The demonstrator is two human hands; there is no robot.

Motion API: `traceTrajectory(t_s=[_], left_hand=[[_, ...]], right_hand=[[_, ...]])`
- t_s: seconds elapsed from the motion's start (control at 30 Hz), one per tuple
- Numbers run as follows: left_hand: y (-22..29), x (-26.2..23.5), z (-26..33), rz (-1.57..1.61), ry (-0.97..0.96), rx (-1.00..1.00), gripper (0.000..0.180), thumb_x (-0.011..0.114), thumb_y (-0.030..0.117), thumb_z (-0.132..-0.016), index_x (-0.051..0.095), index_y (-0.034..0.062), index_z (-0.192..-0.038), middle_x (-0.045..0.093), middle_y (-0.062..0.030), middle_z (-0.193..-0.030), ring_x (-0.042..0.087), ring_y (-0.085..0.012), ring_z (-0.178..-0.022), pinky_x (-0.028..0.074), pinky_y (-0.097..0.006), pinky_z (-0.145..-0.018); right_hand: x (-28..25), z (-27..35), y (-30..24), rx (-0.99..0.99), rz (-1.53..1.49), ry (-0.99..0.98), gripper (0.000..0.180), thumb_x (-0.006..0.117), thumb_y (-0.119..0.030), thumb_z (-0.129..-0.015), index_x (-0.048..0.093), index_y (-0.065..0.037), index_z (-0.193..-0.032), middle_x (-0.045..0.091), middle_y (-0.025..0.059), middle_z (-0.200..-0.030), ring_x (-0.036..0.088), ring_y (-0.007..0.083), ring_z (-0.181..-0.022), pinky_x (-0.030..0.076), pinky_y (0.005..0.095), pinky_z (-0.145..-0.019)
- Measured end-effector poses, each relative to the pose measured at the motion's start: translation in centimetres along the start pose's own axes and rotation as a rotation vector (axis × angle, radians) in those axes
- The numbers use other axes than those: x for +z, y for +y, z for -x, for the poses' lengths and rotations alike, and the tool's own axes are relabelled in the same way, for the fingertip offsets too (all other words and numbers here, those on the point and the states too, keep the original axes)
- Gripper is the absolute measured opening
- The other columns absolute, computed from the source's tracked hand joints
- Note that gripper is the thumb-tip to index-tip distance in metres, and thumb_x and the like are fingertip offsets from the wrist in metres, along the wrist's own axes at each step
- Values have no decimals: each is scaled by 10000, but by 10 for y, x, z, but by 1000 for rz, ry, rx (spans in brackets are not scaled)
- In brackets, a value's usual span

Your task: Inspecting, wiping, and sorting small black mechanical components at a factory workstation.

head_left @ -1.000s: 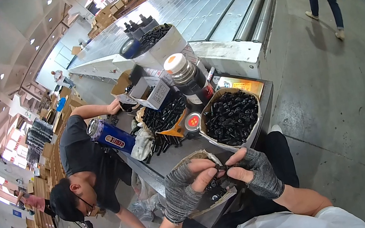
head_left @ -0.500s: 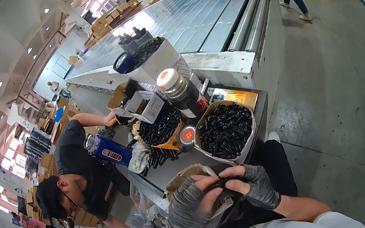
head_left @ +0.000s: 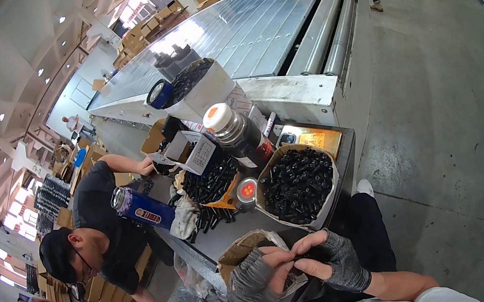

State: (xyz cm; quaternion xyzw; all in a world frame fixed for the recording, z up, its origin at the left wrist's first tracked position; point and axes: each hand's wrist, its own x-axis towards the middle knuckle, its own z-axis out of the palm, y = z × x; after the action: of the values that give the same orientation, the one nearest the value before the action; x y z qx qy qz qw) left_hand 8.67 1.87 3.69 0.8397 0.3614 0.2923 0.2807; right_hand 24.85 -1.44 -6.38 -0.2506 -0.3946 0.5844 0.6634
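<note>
My left hand (head_left: 258, 285) and my right hand (head_left: 343, 262), both in grey fingerless knitted gloves, meet fingertip to fingertip. Pinched between them is a small black part (head_left: 313, 254), mostly covered by the fingers. Just below the hands is an open carton (head_left: 232, 255) with a torn rim; the hands hide most of its inside. Beyond my right hand stands a white-sided box heaped with small black plastic parts (head_left: 300, 185). Left of that, an orange-edged container holds longer black pieces (head_left: 212, 183), and several of them lie loose on the table.
A steel vacuum flask (head_left: 237, 131), a round tin (head_left: 247, 189) and a yellow box (head_left: 320, 138) crowd the table (head_left: 211, 239). At left, a co-worker in black (head_left: 96, 206) bends beside a blue can (head_left: 143, 208). A large roller-edged metal bench (head_left: 246, 27) stands behind.
My hands stay together over the carton, the black part now more covered by my fingers. The view shifts slightly. The walking person in yellow has moved farther away, partly behind the bench.
</note>
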Motion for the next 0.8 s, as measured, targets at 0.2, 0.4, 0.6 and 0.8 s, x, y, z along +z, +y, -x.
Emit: traceTrajectory(t_s=[0.2,0.4,0.6,0.8], left_hand=[[-2,-19,-26,17,12,-78,154,698,-8,-849,662,29,-994,668,-115,-882,675,-264,-860,528,-354,-755],[-37,-32,-77,-367,60,-8,125,688,6,-836,684,37,-957,674,-151,-866,682,-318,-818,537,-377,-726],[-57,-20,-105,-368,-61,15,138,699,39,-834,687,29,-971,672,-133,-881,674,-278,-819,526,-346,-753],[-46,-3,-111,-521,-114,15,147,701,39,-832,686,24,-978,660,-138,-865,673,-284,-801,536,-366,-720]], right_hand=[[-7,-4,-2,-117,70,87,230,722,5,-874,585,-10,-1058,656,125,-1064,643,173,-993,518,315,-896],[-12,11,4,-87,25,41,239,703,16,-871,540,-36,-1039,652,149,-993,642,206,-942,506,342,-868],[-17,17,8,23,91,-109,177,668,33,-894,563,-24,-1024,672,158,-997,645,191,-937,514,329,-857],[-21,18,12,4,108,-134,149,660,25,-905,567,-19,-1013,677,162,-989,656,194,-924,526,327,-839]])
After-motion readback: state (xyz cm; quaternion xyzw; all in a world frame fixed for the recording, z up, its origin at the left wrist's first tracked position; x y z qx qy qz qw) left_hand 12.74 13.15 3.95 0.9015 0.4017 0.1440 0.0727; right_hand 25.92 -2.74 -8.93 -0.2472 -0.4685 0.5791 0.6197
